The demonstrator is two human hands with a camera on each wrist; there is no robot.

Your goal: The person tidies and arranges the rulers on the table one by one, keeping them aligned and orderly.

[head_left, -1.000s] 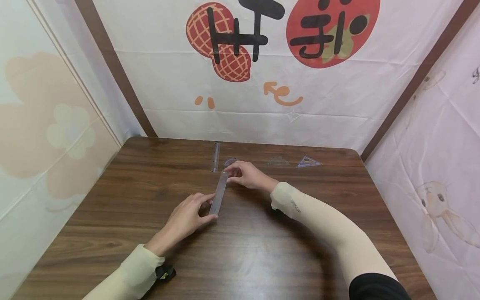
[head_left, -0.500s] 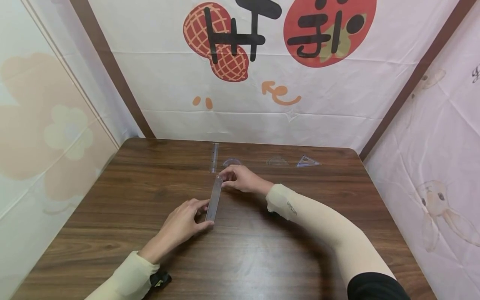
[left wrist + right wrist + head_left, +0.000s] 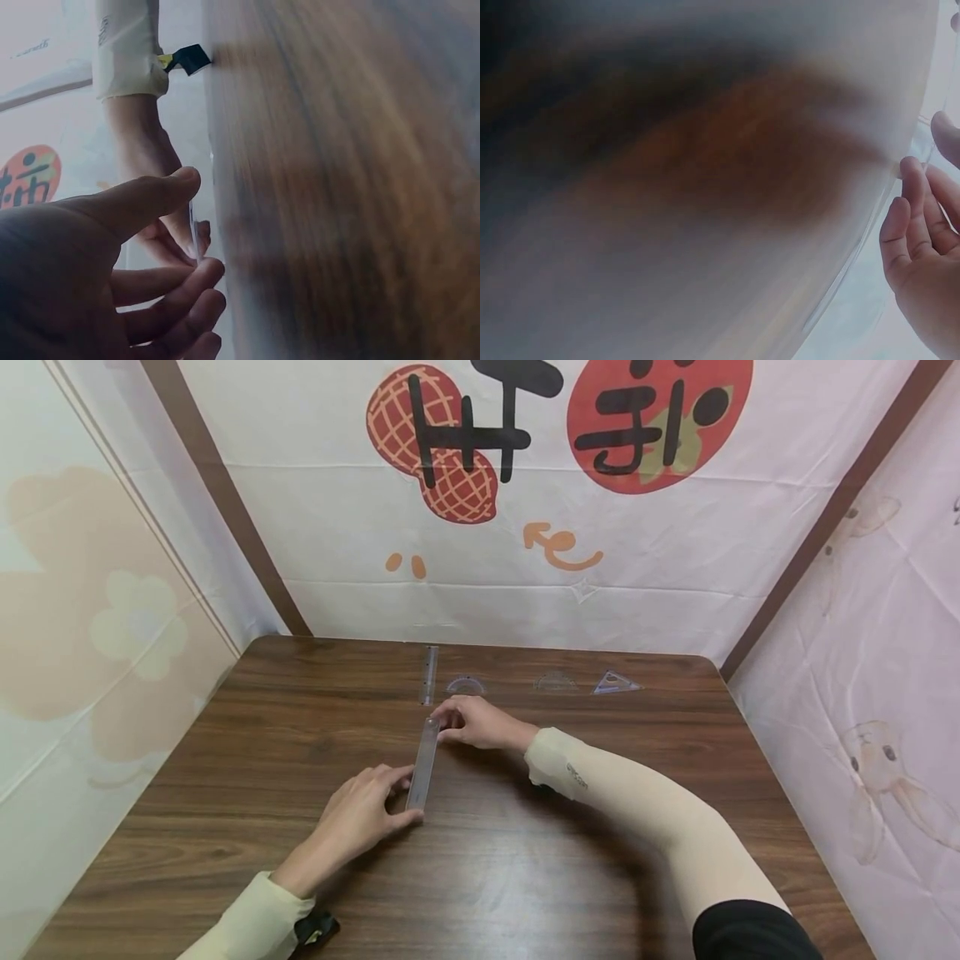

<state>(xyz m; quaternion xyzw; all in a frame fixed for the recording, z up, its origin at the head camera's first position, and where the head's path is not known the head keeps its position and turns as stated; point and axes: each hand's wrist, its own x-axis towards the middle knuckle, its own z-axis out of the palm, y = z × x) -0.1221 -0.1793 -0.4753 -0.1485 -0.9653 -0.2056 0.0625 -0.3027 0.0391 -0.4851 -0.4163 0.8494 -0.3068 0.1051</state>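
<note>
A clear plastic ruler (image 3: 422,766) runs lengthwise across the middle of the brown wooden table (image 3: 225,760), low over the wood or on it. My left hand (image 3: 411,792) pinches its near end between thumb and fingers. My right hand (image 3: 441,727) pinches its far end. In the left wrist view the ruler (image 3: 193,229) shows as a thin edge between my left thumb and fingertips (image 3: 202,274), with the right forearm's cream sleeve (image 3: 127,52) beyond. The right wrist view is mostly blurred wood, with a hand's fingers (image 3: 919,247) at the right edge.
Along the table's far edge lie a second clear ruler (image 3: 429,675), a small protractor (image 3: 466,686), another protractor (image 3: 555,682) and a set square (image 3: 617,682). Printed cloth walls close in the table at the back and on both sides.
Both hands and the ruler between them have shifted a little left and toward me, away from the items at the far edge. The grip on both ends is unchanged.
</note>
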